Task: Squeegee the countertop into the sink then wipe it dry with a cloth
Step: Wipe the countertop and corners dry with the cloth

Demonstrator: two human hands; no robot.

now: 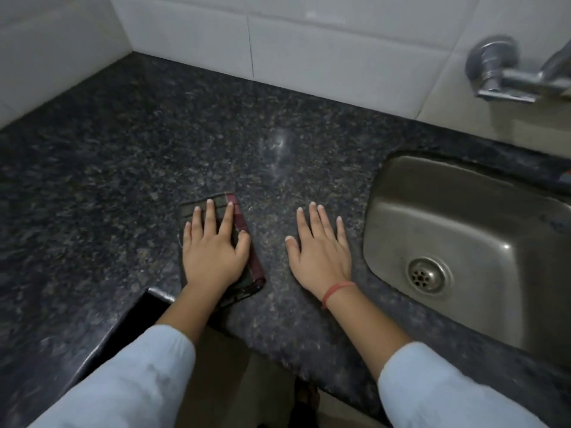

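Pale-sleeved left hand (213, 257) presses a folded, dark, red-edged cloth (239, 218).

Two grips are showing: the left grip (213, 251) and the right grip (321, 254). Two pale sleeves are showing too, the left sleeve (123, 381) and the right sleeve (448, 387). One cloth (240, 222) is lying on the one counter (154, 149). One sink (448, 211) is sitting in it, holding one drain (428, 274). One tap (509, 72) is jutting from the wall (309, 41). One red band (338, 290) is showing as well.
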